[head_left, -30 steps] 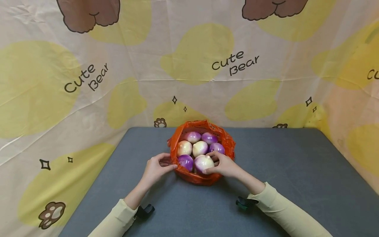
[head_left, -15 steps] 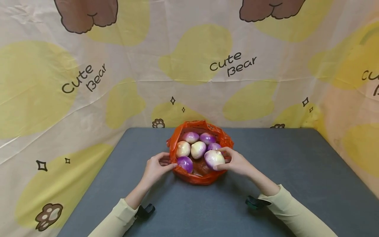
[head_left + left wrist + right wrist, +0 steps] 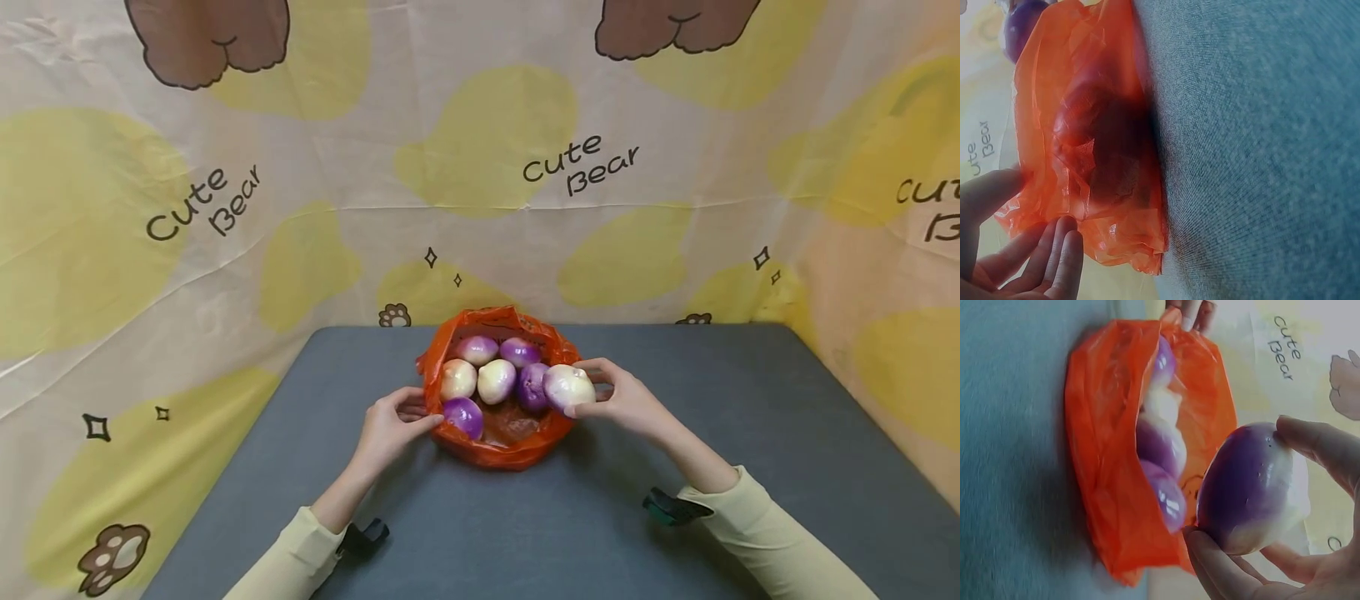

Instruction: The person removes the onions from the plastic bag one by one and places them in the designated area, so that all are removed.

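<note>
An orange plastic bag (image 3: pixel 491 457) sits with its mouth open on the grey table, holding several purple-and-white onions (image 3: pixel 497 382). My left hand (image 3: pixel 386 429) pinches the bag's left rim between thumb and fingers; the left wrist view shows the fingertips against the thin plastic. In my right hand (image 3: pixel 630 404) is another onion (image 3: pixel 1250 487), gripped between thumb and fingertips, purple on one side and white at the pointed end. It is raised over the bag's right rim, and the head view has it overlapping that edge. Through the bag's side, a dark round shape (image 3: pixel 1100 147) shows.
The grey tabletop (image 3: pixel 480 533) extends on both sides of the bag. Behind it hangs a printed cloth (image 3: pixel 480 150) with bears and lettering. Each wrist carries a small dark camera mount, such as the right one (image 3: pixel 675 507).
My right hand has lifted an onion from the front of the bag and carried it right and up to the rim. A gap now shows inside. The left hand stays at the rim.
</note>
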Action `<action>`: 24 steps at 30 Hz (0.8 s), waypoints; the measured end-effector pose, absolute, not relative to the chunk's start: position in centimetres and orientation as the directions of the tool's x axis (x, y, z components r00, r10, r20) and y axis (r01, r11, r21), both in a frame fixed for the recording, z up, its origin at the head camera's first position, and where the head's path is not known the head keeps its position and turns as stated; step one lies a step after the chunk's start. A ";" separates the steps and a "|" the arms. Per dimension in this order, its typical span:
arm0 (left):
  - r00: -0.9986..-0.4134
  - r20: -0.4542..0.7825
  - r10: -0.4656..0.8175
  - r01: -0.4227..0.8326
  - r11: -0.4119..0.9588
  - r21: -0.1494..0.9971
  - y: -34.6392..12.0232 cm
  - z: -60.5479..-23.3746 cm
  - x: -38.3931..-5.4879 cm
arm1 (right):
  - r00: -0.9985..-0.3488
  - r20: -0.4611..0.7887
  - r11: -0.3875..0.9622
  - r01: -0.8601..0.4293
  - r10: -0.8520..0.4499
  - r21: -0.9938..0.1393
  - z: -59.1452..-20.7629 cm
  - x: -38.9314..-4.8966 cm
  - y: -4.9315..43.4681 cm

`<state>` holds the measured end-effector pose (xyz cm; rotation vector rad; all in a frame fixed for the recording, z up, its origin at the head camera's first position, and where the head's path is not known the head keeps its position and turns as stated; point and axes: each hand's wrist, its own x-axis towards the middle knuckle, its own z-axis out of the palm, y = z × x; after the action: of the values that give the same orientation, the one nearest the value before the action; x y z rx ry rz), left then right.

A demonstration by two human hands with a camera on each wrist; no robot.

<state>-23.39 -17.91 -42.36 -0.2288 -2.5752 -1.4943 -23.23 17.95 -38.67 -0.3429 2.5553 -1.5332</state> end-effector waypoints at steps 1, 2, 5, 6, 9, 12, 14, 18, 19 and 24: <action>-0.976 0.210 0.051 0.208 0.492 0.846 -17.9 -42.4 -23.4 | -0.964 -0.002 0.455 -0.124 -0.266 -0.882 -38.6 -23.2 18.2; -0.976 0.212 0.050 0.208 0.494 0.844 -18.0 -42.5 -23.4 | -0.966 -0.003 0.457 -0.119 -0.258 -0.882 -38.5 -23.2 18.5; -0.975 0.217 0.049 0.212 0.500 0.840 -18.0 -42.5 -23.4 | -0.969 0.007 0.467 -0.125 -0.247 -0.875 -38.3 -23.2 19.3; -0.974 0.219 0.051 0.215 0.501 0.838 -18.0 -42.5 -23.5 | -0.970 0.008 0.473 -0.125 -0.241 -0.872 -38.2 -23.2 19.5; -0.973 0.224 0.057 0.222 0.503 0.835 -18.1 -42.4 -23.6 | -0.973 0.018 0.485 -0.131 -0.231 -0.865 -38.0 -23.2 20.2; -0.972 0.226 0.061 0.225 0.506 0.833 -18.1 -42.5 -23.6 | -0.976 0.022 0.501 -0.132 -0.219 -0.855 -38.0 -23.3 21.0; -0.972 0.226 0.060 0.225 0.505 0.833 -18.2 -42.5 -23.6 | -0.977 0.018 0.509 -0.126 -0.212 -0.851 -37.9 -23.4 21.5; -0.972 0.225 0.060 0.224 0.505 0.834 -18.2 -42.5 -23.5 | -0.980 0.011 0.514 -0.113 -0.197 -0.850 -37.6 -23.3 22.6; -0.973 0.225 0.060 0.224 0.504 0.834 -18.2 -42.5 -23.5 | -0.981 0.011 0.515 -0.112 -0.195 -0.850 -37.5 -23.3 22.9; -0.974 0.218 0.066 0.222 0.502 0.836 -18.3 -42.5 -23.5 | -0.986 -0.003 0.540 -0.091 -0.169 -0.837 -37.3 -23.5 24.2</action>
<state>-23.50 -18.33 -42.45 -0.2493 -2.5826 -1.4723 -23.47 24.16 -37.28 -0.2271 2.6828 -1.4505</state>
